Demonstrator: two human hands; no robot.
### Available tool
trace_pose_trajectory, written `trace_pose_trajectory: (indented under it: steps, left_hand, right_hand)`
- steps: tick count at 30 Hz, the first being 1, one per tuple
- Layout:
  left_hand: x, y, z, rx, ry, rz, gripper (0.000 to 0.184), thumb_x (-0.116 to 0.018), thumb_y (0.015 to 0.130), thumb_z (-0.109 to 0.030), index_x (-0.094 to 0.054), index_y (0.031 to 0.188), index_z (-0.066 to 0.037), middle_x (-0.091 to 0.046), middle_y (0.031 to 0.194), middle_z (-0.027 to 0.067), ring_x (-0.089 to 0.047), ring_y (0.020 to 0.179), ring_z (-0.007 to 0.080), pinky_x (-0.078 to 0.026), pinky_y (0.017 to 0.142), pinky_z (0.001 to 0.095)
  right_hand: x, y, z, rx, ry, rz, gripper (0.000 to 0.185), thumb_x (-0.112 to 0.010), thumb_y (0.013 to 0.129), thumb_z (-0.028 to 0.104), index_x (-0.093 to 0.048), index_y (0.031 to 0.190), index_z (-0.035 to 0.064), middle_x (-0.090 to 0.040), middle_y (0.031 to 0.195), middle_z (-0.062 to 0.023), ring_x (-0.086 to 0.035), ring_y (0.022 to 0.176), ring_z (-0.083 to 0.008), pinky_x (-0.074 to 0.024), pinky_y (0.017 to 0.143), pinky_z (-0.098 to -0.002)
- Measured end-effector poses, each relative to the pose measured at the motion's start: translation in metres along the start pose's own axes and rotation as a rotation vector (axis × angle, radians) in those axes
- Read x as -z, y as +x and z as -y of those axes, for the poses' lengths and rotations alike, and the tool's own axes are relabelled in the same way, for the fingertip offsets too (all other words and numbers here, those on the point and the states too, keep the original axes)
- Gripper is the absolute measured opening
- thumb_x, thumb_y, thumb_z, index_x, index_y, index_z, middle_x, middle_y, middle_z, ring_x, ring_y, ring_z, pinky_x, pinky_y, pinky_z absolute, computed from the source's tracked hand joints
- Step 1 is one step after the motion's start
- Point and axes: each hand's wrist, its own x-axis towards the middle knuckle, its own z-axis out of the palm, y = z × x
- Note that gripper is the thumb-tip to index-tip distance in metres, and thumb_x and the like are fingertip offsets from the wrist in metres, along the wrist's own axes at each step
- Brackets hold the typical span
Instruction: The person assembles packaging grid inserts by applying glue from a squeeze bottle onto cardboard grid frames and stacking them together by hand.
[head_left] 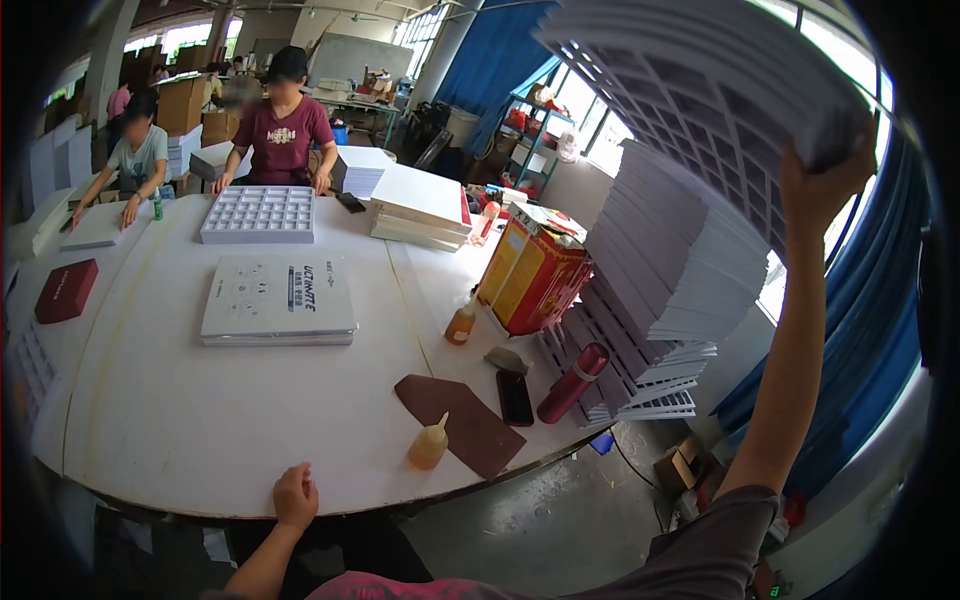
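Trays up high on the right, white gridded trays [695, 95] tipped at a slant above a tall white stack [670, 245], and the right hand [830, 185] is up there with them, arm stretched high, clamped on their near corner, the fingers partly lost in blur! Far from it, down at the table's near edge, the left hand [296, 496] sits with fingers loosely curled; whether anything is inside that curl, I cannot tell. So the two hands are well apart, one high, one low. Across the white table [230, 420], a yellowish squeeze bottle [428, 447] stands at the brown sheet [480, 425], with a dark phone [515, 398] just beside that and a red flask [573, 383] leaning next along. Behind them, an amber bottle [460, 325] stands near a red-and-yellow box [535, 270]. Over to the left, printed white boards [278, 300] lie in a low pile, and beyond them sits a compartment tray [258, 212], right in front of a person in a maroon shirt [285, 140]. Further left, another person in a pale top [143, 158] leans in, both hands down at a flat white piece [95, 228].
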Motion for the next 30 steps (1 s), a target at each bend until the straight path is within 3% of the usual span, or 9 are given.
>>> trace_pose_trajectory:
  steps: [4,7,12,14,15,18,19,22,30]
  left_hand:
    - [0.02,0.056,-0.008,0.265,-0.409,-0.153,0.083,-0.071,0.077,-0.025,-0.022,0.142,-0.009,-0.033,0.136,0.0154,-0.044,0.114,0.0295,-0.043,0.087,0.0465]
    - [0.109,0.118,-0.075,-0.029,-0.433,-0.383,0.103,-0.073,0.075,-0.042,-0.006,0.148,-0.013,-0.012,0.151,0.0158,-0.018,0.138,0.0351,-0.025,0.103,0.0581]
    - [0.244,0.137,-0.089,-0.215,-0.522,-0.828,0.078,-0.055,0.09,-0.032,-0.005,0.148,-0.016,-0.017,0.151,0.0132,-0.021,0.139,0.0296,-0.023,0.108,0.0501]
    - [0.29,0.102,-0.069,-0.052,-0.698,-0.775,0.067,-0.046,0.095,-0.027,-0.007,0.148,-0.017,-0.018,0.151,0.0125,-0.023,0.138,0.0282,-0.022,0.11,0.0457]
    - [0.308,0.08,-0.072,-0.019,-0.891,-0.667,0.071,-0.048,0.094,-0.041,-0.009,0.148,-0.016,-0.019,0.151,0.0106,-0.023,0.138,0.0278,-0.023,0.111,0.0447]
    - [0.329,0.019,-0.003,-0.089,-0.781,-0.36,0.09,-0.058,0.083,-0.056,-0.013,0.149,-0.014,-0.021,0.151,0.0067,-0.023,0.139,0.0264,-0.024,0.11,0.0436]
    - [0.331,-0.004,0.047,-0.024,-0.862,-0.315,0.1,-0.074,0.073,-0.05,-0.021,0.145,-0.007,-0.031,0.146,0.0074,-0.032,0.134,0.0259,-0.03,0.107,0.0433]
    - [0.333,-0.027,0.105,0.117,-1.163,-0.223,0.081,-0.071,0.081,-0.036,-0.028,0.142,-0.004,-0.039,0.142,0.0092,-0.036,0.131,0.0265,-0.028,0.109,0.0444]
    - [0.335,-0.012,0.128,0.35,-0.865,-0.185,0.077,-0.08,0.069,-0.016,-0.04,0.133,-0.002,-0.052,0.126,0.0096,-0.046,0.121,0.026,-0.035,0.105,0.0399]
  right_hand:
    - [0.022,0.033,0.027,-0.233,0.085,-0.083,0.07,-0.075,0.071,0.02,-0.037,0.126,-0.0004,-0.048,0.109,-0.0152,-0.051,0.106,-0.0283,-0.0442,0.09,-0.0406]
    - [0.03,0.035,0.072,-0.548,0.45,-0.072,0.061,-0.075,0.072,0.017,-0.041,0.12,0.0007,-0.049,0.11,-0.0147,-0.056,0.097,-0.0262,-0.0448,0.09,-0.0373]
    - [0.036,0.014,0.191,-1.097,1.285,-0.004,0.054,-0.07,0.072,0.012,-0.044,0.118,-0.0001,-0.058,0.103,-0.0137,-0.057,0.096,-0.0211,-0.0434,0.087,-0.0313]
    - [0.046,-0.001,0.227,-1.226,1.434,0.147,0.056,-0.064,0.07,0.008,-0.044,0.122,0.0006,-0.058,0.102,-0.0128,-0.056,0.094,-0.0204,-0.0417,0.087,-0.0303]
    - [0.054,-0.004,0.249,-1.298,1.516,0.198,0.059,-0.06,0.068,0.006,-0.044,0.124,0.0011,-0.058,0.101,-0.0121,-0.055,0.093,-0.0202,-0.0408,0.087,-0.03]
    - [0.057,-0.035,0.302,-1.53,1.82,0.311,0.068,-0.058,0.062,0.006,-0.043,0.129,0.0019,-0.058,0.099,-0.0112,-0.054,0.094,-0.0206,-0.0402,0.088,-0.0306]
    - [0.061,-0.04,0.319,-1.583,1.848,0.354,0.072,-0.057,0.06,0.006,-0.042,0.131,0.0027,-0.058,0.1,-0.0113,-0.053,0.095,-0.0211,-0.0403,0.088,-0.0313]
    - [0.064,-0.067,0.362,-1.682,1.992,0.466,0.077,-0.056,0.058,0.008,-0.041,0.133,0.0045,-0.057,0.103,-0.0115,-0.053,0.098,-0.0214,-0.0404,0.089,-0.0327]
    - [0.081,-0.115,0.418,-1.701,2.054,0.388,0.081,-0.063,0.06,0.009,-0.038,0.137,0.0066,-0.051,0.117,-0.0097,-0.048,0.109,-0.0203,-0.0379,0.097,-0.033]
